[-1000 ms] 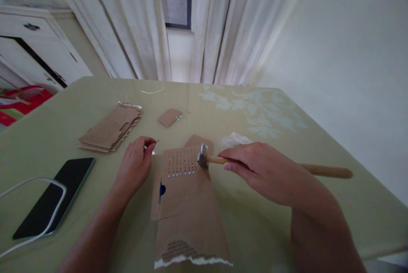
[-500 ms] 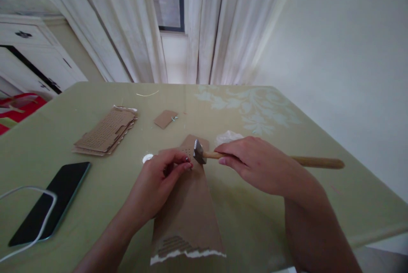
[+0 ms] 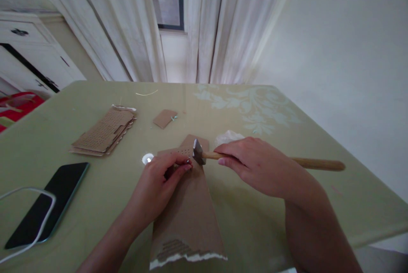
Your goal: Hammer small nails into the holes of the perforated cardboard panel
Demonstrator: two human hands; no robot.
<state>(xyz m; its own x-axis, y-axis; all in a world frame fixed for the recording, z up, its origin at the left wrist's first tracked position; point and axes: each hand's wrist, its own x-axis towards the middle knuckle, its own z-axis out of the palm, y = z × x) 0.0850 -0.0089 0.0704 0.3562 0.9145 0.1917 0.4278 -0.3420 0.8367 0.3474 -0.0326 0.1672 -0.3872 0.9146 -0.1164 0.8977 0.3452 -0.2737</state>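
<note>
My right hand (image 3: 255,162) grips a hammer (image 3: 198,152) by its wooden handle, close to the metal head. The handle's end sticks out to the right past my wrist. My left hand (image 3: 162,177) is closed in a pinch over a brown piece of cardboard (image 3: 194,209) with a torn white near edge. Between its thumb and forefinger shows a small thin nail (image 3: 189,162), mostly hidden by the fingertips. The hammer head hangs just right of those fingertips. Rows of small punched holes mark the cardboard beyond the left fingers.
A stack of perforated cardboard (image 3: 105,130) lies at the left, with a black phone (image 3: 47,205) and a white cable (image 3: 52,205) nearer. Farther back are a small cardboard square (image 3: 165,118) and a thin strand (image 3: 146,93). Clear plastic (image 3: 228,137) lies behind my right hand.
My left fingertips have shifted very slightly around the nail. The hammer stays almost where it was, and the whole view has moved a little.
</note>
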